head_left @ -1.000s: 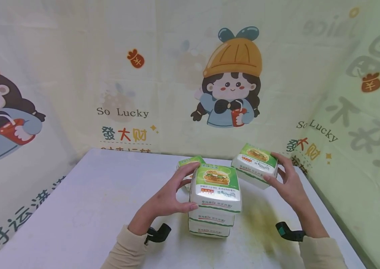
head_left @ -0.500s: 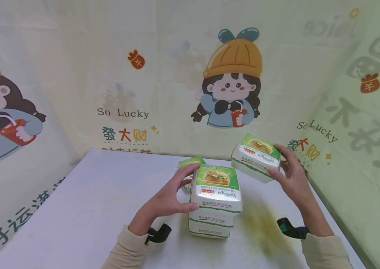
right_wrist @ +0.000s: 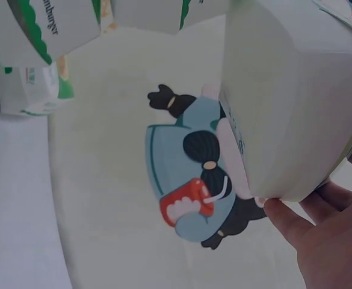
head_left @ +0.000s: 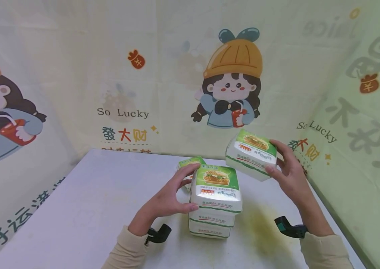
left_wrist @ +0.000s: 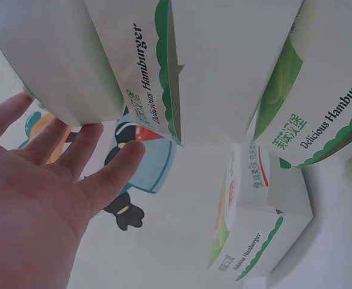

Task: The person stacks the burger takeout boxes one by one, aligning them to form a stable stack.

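Note:
A stack of white-and-green hamburger boxes (head_left: pixel 209 221) stands on the table in the head view. My left hand (head_left: pixel 164 198) holds the left side of the top hamburger box (head_left: pixel 215 188), thumb at the front and fingers at the back corner. In the left wrist view, fingertips touch that box's pale side (left_wrist: pixel 61 54). To the stack's upper right, my right hand (head_left: pixel 291 181) grips another hamburger box (head_left: pixel 252 152), tilted and raised off the table. Its white underside (right_wrist: pixel 296 108) fills much of the right wrist view. Partly hidden behind the stack sits one more hamburger box (head_left: pixel 190 161).
The white table (head_left: pixel 86 209) reaches back to a printed cloth wall (head_left: pixel 170 93) with cartoon figures. A second cloth wall (head_left: pixel 371 157) rises along the table's right edge. A yellowish stain (head_left: pixel 260 228) marks the tabletop right of the stack.
The right hand has lifted its hamburger box higher, then shifted it slightly left. The left hand and the stack look unmoved.

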The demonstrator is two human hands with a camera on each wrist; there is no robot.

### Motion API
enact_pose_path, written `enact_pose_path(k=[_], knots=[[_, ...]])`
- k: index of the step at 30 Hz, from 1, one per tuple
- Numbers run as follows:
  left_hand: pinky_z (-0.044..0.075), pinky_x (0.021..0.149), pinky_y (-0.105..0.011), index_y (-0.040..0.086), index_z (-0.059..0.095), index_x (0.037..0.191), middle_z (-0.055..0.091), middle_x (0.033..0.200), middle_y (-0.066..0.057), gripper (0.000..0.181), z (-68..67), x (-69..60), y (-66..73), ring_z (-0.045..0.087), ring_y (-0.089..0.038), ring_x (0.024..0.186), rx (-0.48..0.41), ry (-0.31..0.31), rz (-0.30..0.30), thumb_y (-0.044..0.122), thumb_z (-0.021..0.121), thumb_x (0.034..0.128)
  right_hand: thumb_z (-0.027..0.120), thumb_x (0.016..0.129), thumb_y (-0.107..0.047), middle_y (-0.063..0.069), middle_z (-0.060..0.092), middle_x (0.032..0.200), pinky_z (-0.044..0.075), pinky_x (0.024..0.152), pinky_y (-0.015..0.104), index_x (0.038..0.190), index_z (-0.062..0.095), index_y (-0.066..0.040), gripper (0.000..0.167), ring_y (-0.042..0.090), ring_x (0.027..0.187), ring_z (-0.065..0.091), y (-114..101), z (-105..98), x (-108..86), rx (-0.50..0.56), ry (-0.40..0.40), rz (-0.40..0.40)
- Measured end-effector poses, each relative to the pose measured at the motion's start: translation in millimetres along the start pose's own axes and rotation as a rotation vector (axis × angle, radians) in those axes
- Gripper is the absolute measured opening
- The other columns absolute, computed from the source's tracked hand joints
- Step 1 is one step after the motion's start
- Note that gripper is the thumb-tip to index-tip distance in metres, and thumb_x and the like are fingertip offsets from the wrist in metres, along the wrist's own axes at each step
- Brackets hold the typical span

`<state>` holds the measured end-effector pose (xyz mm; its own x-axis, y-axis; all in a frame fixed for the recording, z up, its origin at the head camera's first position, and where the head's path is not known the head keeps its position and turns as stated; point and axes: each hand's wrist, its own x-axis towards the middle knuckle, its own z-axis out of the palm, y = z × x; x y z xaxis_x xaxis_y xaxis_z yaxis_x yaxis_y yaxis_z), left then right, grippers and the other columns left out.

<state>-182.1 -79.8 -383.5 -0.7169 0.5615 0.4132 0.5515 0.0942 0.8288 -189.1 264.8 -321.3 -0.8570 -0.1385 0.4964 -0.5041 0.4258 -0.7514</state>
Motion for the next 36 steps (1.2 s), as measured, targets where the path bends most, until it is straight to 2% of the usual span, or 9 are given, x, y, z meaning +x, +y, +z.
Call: enact_pose_path(k=[11, 18, 27, 36], knots=[[0.041, 0.114, -0.045, 0.028, 0.024, 0.156, 0.028, 0.156, 0.009, 0.096, 0.3, 0.3, -1.7, 0.032, -0.017, 0.142, -0.011, 0.002, -0.005, 0.018, 0.08, 0.0785, 0.065, 0.087, -0.004, -0.001, 0.033, 0.154, 0.056, 0.089, 0.021, 0.154, 0.031, -0.02, 0.076, 0.024, 0.125, 0.044, -19, 10, 2.5, 0.063, -0.064, -0.106], [0.04, 0.115, -0.047, 0.029, 0.022, 0.156, 0.03, 0.156, 0.011, 0.098, 1.1, 0.7, -1.5, 0.031, -0.015, 0.144, -0.021, 0.005, -0.018, 0.023, 0.081, 0.0786, 0.064, 0.085, 0.0, 0.004, 0.034, 0.154, 0.054, 0.093, 0.02, 0.153, 0.032, -0.014, 0.077, 0.027, 0.128, 0.042, -26, 17, 0.8, 0.131, -0.105, -0.146], [0.041, 0.114, -0.044, 0.028, 0.021, 0.157, 0.029, 0.156, 0.012, 0.098, 1.9, 0.8, -1.5, 0.029, -0.014, 0.145, -0.03, 0.005, -0.018, 0.027, 0.081, 0.0788, 0.065, 0.084, -0.002, 0.001, 0.035, 0.153, 0.057, 0.089, 0.027, 0.153, 0.033, -0.017, 0.078, 0.027, 0.127, 0.045, -37, 25, -3.5, 0.108, -0.159, -0.177], [0.04, 0.114, -0.05, 0.035, 0.021, 0.155, 0.03, 0.156, 0.013, 0.097, 1.8, 1.2, -1.0, 0.028, -0.013, 0.146, -0.038, 0.004, -0.012, 0.023, 0.081, 0.0785, 0.067, 0.081, -0.005, 0.005, 0.032, 0.156, 0.048, 0.103, 0.022, 0.152, 0.035, -0.015, 0.078, 0.025, 0.135, 0.038, -49, 31, -5.0, 0.077, -0.206, -0.234]])
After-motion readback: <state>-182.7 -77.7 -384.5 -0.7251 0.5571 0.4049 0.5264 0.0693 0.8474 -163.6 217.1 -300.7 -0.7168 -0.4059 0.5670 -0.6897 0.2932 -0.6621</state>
